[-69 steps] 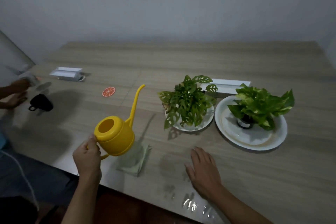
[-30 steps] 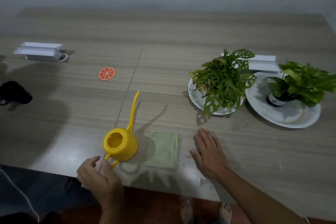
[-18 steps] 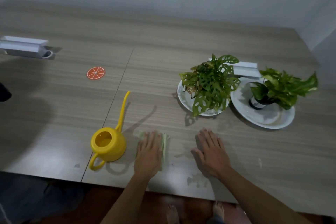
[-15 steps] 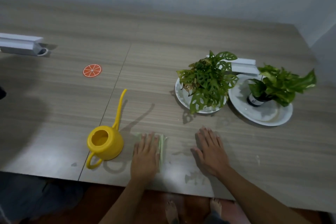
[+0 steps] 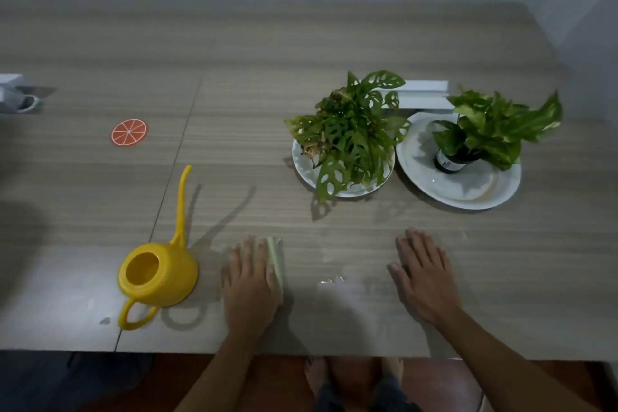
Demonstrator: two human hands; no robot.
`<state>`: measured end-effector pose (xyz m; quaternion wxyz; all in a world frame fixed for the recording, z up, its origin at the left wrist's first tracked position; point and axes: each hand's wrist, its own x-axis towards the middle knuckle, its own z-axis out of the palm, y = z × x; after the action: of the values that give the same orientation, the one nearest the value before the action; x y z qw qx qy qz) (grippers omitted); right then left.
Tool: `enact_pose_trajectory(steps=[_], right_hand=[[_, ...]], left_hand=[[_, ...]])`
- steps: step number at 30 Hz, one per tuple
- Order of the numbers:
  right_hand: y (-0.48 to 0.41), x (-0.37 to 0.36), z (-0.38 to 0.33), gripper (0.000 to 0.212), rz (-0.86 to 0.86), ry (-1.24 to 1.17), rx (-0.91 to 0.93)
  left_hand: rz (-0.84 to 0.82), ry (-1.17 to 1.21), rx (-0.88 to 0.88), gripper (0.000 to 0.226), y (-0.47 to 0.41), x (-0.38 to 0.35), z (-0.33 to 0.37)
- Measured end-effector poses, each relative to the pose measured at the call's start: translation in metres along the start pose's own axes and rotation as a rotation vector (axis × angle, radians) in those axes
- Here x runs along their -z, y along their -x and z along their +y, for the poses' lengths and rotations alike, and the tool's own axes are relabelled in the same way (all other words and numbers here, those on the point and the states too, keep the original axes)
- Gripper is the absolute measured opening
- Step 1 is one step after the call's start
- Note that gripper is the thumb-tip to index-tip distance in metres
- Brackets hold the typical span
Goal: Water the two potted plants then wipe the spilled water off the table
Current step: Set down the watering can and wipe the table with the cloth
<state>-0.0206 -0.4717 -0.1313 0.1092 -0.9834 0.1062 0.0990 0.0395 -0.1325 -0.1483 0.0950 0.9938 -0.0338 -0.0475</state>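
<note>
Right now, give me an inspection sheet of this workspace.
Surface: wooden table, wet patch near the front edge.
Job's things: yellow watering can upright; green cloth; holey-leaf plant and variegated plant, each on a plate.
Clutter: orange-slice coaster; white boxes at back and far left.
Hands: left hand flat on cloth; right hand flat on table.
Cables: nothing seen.
Surroundings: plain wall; bare feet below.

watering can (image 5: 160, 274) left of cloth (image 5: 276, 257), two plants (image 5: 351, 134) behind right

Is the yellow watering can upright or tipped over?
Upright: the watering can stands on its base beside the left hand, filling hole facing up.
</note>
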Motion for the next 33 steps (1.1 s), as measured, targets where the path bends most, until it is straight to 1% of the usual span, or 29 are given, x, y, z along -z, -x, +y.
enact_pose_trajectory(steps=[2,3,5,7,9,11,13,16,18,20,22,24,26,28,30,32,33], right_hand=[[0.003,-0.002,0.02,0.064,-0.003,-0.004,-0.041],[0.004,-0.004,0.027,0.064,-0.003,0.0,-0.044],[0.006,-0.007,0.036,0.063,0.009,0.017,-0.021],[0.007,-0.01,0.039,0.061,0.023,0.023,-0.009],[0.007,-0.013,0.04,0.061,0.037,0.025,-0.005],[0.006,-0.015,0.042,0.06,0.047,0.024,-0.004],[0.004,-0.017,0.043,0.06,0.05,0.021,-0.007],[0.004,-0.018,0.046,0.061,0.046,0.022,0.006],[0.003,-0.019,0.048,0.061,0.047,0.014,0.01],[0.003,-0.02,0.049,0.061,0.04,0.005,0.015],[0.002,-0.021,0.051,0.062,0.038,0.003,0.017],[0.001,-0.023,0.052,0.062,0.042,0.002,0.018],[0.002,-0.025,0.052,0.062,0.059,0.004,0.022],[0.002,-0.026,0.051,0.062,0.075,0.014,0.031],[0.002,-0.026,0.052,0.062,0.076,0.018,0.04],[0.003,-0.023,0.052,0.061,0.062,0.018,0.047],[0.003,-0.021,0.052,0.061,0.062,0.011,0.048]], left_hand=[[-0.031,0.034,-0.002,0.062,0.031,-0.01,0.024],[-0.058,0.072,-0.04,0.063,0.042,-0.014,0.041],[-0.086,0.101,-0.173,0.063,0.051,-0.022,0.075],[-0.079,0.084,-0.295,0.063,0.034,-0.025,0.099],[-0.09,0.034,-0.324,0.062,-0.001,-0.021,0.101],[-0.114,-0.027,-0.227,0.061,-0.033,-0.011,0.081],[-0.09,-0.041,-0.067,0.06,-0.045,-0.003,0.048],[-0.058,-0.012,0.078,0.062,-0.008,0.001,0.02],[-0.078,-0.027,0.093,0.062,0.038,-0.005,0.035],[-0.137,0.004,0.037,0.064,0.076,-0.015,0.068],[-0.162,0.024,-0.112,0.066,0.088,-0.025,0.109],[-0.151,0.031,-0.231,0.068,0.073,-0.032,0.142],[-0.166,0.006,-0.283,0.066,0.039,-0.031,0.154],[-0.181,-0.054,-0.241,0.064,0.001,-0.021,0.141],[-0.17,-0.073,-0.071,0.062,-0.022,-0.014,0.107],[-0.122,-0.024,0.093,0.061,-0.014,-0.007,0.076],[-0.097,-0.003,0.135,0.061,0.001,-0.006,0.07]])
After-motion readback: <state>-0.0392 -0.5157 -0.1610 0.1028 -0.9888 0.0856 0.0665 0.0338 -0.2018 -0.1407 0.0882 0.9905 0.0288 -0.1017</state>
